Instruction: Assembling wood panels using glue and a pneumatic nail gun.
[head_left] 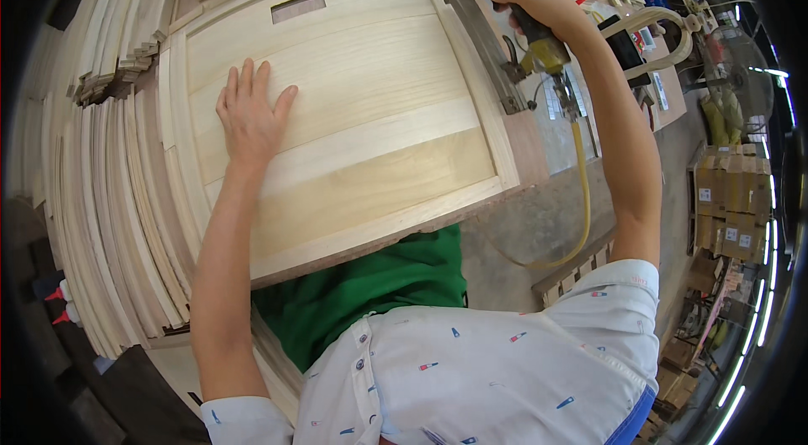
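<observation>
Head view: right hand (543, 3) has a nail gun (547, 56) in its grip; left hand (252, 121), spread wide, should steady the panel (370, 79) by the surface's (527, 150) near edge, avoiding the gun.

1 framed pale-wood panel (337, 100), 1 rectangular cutout (299, 7), 1 yellow-and-black nail gun (540, 43), 1 curved yellow hose (582, 180), 2 bare hands (252, 121) (543, 1).

gry flr (676, 184) | brn ctns (730, 193) stkd R | strip lts (728, 415) on
</observation>
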